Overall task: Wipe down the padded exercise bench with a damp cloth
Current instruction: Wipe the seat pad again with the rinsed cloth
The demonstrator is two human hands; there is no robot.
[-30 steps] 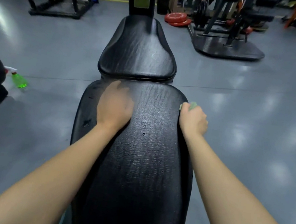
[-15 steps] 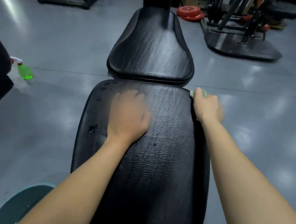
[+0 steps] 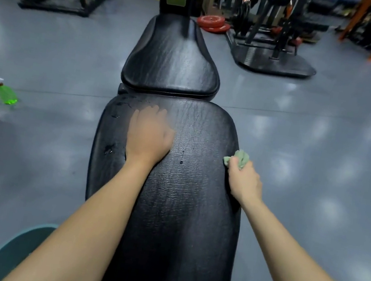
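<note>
One left hand (image 3: 150, 134) lies flat-fingered on the bench (image 3: 182, 203); right hand (image 3: 245, 180) fingers (image 3: 234, 166) clutch the cloth (image 3: 241, 157).

Padded exercise bench (image 3: 182, 212): black creased vinyl, two pads end to end, droplets near left edge. Cloth (image 3: 240, 157): pale green, bunched, touching near pad's right edge.

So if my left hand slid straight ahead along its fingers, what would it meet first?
Your left hand would likely meet the smaller pad just beyond the long pad; relative height unclear.

Glossy grey floor (image 3: 322, 162); black machine frames (image 3: 274, 47) and red plates (image 3: 213, 22) behind.
</note>
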